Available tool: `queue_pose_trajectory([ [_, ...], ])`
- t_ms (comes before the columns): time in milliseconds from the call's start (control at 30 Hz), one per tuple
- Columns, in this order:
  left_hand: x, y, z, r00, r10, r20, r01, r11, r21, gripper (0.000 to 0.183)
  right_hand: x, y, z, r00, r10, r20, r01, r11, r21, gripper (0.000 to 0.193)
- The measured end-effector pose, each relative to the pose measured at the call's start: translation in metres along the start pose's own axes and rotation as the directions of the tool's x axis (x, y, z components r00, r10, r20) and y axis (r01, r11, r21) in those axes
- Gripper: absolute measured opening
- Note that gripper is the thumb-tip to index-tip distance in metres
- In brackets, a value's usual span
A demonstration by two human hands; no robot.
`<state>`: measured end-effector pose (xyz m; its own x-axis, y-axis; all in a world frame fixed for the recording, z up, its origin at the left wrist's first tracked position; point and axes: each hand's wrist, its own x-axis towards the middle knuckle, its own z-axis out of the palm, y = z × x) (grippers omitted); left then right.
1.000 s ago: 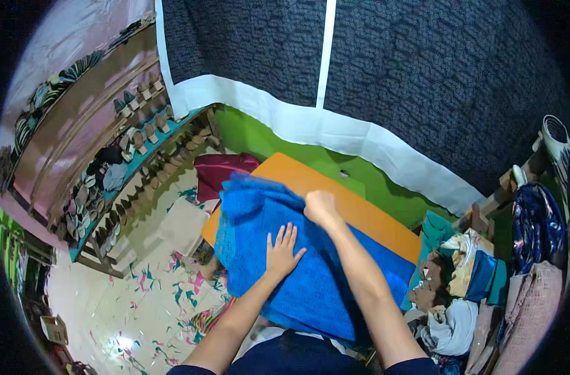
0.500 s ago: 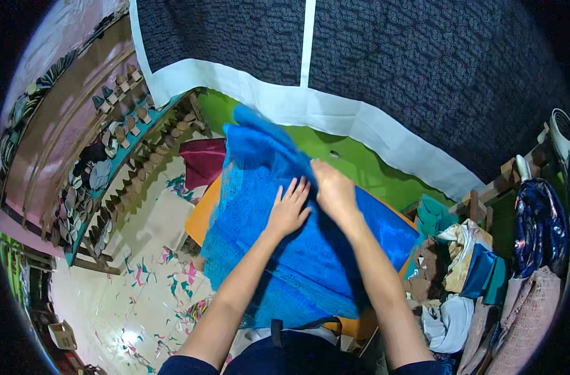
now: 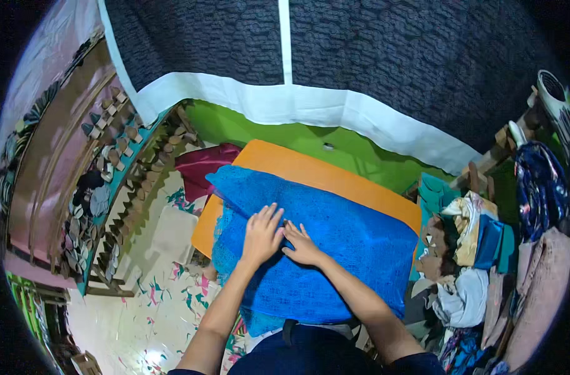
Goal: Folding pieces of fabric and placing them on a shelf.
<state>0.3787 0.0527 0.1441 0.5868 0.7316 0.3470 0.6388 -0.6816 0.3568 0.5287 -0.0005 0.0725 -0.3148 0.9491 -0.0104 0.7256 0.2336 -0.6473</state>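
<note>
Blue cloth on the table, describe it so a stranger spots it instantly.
Below the big dark curtain is an orange table. The blue cloth spreads across it, beneath the left hand and right hand. Its bright blue sets it apart from the maroon cloth near the table's far-left corner.

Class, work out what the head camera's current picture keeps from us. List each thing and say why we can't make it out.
- Head view: the middle of the orange surface, covered by the blue cloth.
- Head view: the palms of the left hand and right hand, hidden by their own backs.
- Head view: the dark patterned cloth's upper end, cut off by the top edge.
</note>
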Motion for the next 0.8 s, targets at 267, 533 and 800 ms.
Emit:
queue_pose_trajectory([
  [267,-0.024,-0.021,0.069,0.973,0.098,0.211,-0.137,0.974,0.18,0.057,-0.098,-0.008,-0.038,0.961,0.158,-0.228,-0.248,0.857,-0.452,0.047],
  [533,-0.052,-0.025,0.039,0.917,0.268,0.296,-0.323,0.934,0.155,0.052,-0.146,-0.041,-0.018,0.934,0.258,-0.246,-0.342,0.843,-0.416,0.043],
  [800,-0.048,-0.005,0.035,0.907,0.226,0.356,-0.283,0.952,0.118,0.066,-0.158,-0.024,-0.086,0.686,0.362,-0.631,-0.516,0.854,-0.071,0.032],
])
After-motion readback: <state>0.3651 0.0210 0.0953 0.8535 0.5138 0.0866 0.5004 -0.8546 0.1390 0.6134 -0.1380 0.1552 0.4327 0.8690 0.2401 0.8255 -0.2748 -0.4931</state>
